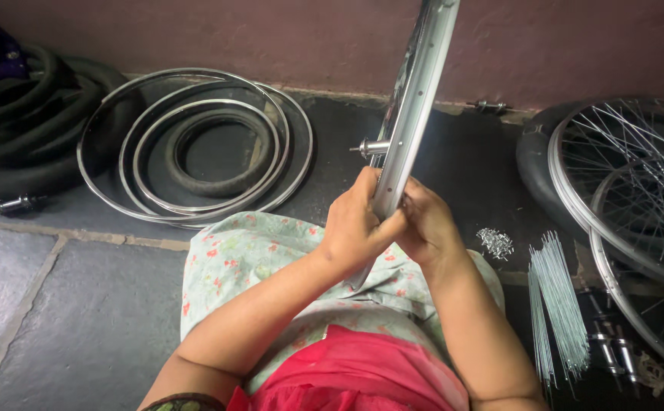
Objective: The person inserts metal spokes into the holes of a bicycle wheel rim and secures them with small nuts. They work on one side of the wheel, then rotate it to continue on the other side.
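Observation:
A shiny metal bicycle wheel rim (415, 91) stands upright on edge in front of me, seen edge-on, with a hub axle (370, 148) sticking out to its left. My left hand (356, 224) grips the lower part of the rim from the left. My right hand (423, 224) closes on it from the right, fingers pinched at the rim's edge. The bottom of the rim rests on my lap, which is covered with a flowered cloth (256, 266).
Several bare rims and a tyre (195, 148) lie stacked on the floor at left, beside black tyres (20, 122). Spoked wheels (636, 190) lie at right. A bundle of spokes (556, 304), a heap of nipples (495, 242) and loose hubs (613, 354) lie near my right arm.

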